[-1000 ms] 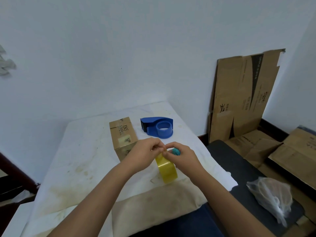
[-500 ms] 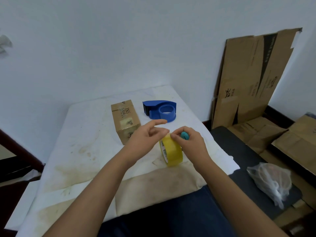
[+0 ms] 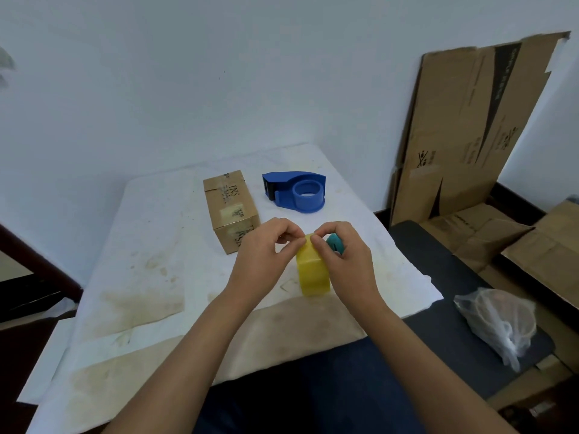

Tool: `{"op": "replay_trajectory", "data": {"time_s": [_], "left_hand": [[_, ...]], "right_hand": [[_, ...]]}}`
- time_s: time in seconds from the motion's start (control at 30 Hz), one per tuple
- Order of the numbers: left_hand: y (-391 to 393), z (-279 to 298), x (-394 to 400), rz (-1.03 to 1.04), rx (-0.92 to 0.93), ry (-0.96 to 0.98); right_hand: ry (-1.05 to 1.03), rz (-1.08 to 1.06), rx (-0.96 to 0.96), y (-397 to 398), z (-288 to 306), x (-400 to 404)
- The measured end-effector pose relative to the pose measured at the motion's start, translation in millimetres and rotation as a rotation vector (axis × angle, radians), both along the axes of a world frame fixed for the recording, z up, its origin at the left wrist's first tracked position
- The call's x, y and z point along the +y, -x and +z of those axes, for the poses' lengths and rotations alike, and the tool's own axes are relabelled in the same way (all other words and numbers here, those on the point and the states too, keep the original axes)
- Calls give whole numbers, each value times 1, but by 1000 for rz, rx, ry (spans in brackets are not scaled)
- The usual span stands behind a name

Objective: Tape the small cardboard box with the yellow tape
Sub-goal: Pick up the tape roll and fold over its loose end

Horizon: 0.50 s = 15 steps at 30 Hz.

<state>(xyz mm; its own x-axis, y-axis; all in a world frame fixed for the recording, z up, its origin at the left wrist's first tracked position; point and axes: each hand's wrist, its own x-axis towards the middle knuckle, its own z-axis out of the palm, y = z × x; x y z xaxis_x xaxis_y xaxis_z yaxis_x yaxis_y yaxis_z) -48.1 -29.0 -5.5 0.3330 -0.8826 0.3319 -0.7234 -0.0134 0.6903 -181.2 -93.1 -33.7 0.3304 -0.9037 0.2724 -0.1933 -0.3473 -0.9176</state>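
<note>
A blue plastic tape dispenser [image 3: 296,192] lies on the stained white cloth [image 3: 150,245] covering the table, near its far edge. To the right, a large flattened brown cardboard sheet [image 3: 470,126] leans against the pale wall [image 3: 219,73]. A crumpled clear plastic bag [image 3: 498,324] rests on a dark mat [image 3: 438,277], beside more flattened cardboard [image 3: 545,255].

Both forearms extended forward, left hand [image 3: 266,249] and right hand [image 3: 344,258] close together, fingers [image 3: 316,242] curled, pinching.

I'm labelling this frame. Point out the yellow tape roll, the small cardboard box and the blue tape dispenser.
yellow tape roll [image 3: 313,274], head view, outer face.
small cardboard box [image 3: 230,203], head view, top face.
blue tape dispenser [image 3: 308,191], head view, round hub.
</note>
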Motion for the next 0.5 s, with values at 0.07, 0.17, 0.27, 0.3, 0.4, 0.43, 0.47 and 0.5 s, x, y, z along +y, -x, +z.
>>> {"op": "replay_trajectory", "data": {"time_s": [0.07,0.17,0.27,0.3,0.4,0.43,0.47,0.5], "left_hand": [[2,-2,1,16,-64,-12],[1,-5,3,41,-82,-31],[-3,-4,4,36,-91,-42],[-4,-2,4,28,-92,-49],[-6,2,6,0,-71,-60],[-7,3,7,-9,-51,-73],[-8,4,8,-17,-27,-93],[-8,4,8,-24,-3,-116]], "right_hand": [[-8,8,16,-4,-3,2],[-53,21,20,-7,-5,5],[-92,9,15,-7,-6,6],[-99,5,7,-7,-6,7],[-105,6,-20,-7,-7,9],[-108,7,-26,-7,-6,10],[-113,8,-30,-7,-6,10],[-114,8,-33,-7,-6,11]]}}
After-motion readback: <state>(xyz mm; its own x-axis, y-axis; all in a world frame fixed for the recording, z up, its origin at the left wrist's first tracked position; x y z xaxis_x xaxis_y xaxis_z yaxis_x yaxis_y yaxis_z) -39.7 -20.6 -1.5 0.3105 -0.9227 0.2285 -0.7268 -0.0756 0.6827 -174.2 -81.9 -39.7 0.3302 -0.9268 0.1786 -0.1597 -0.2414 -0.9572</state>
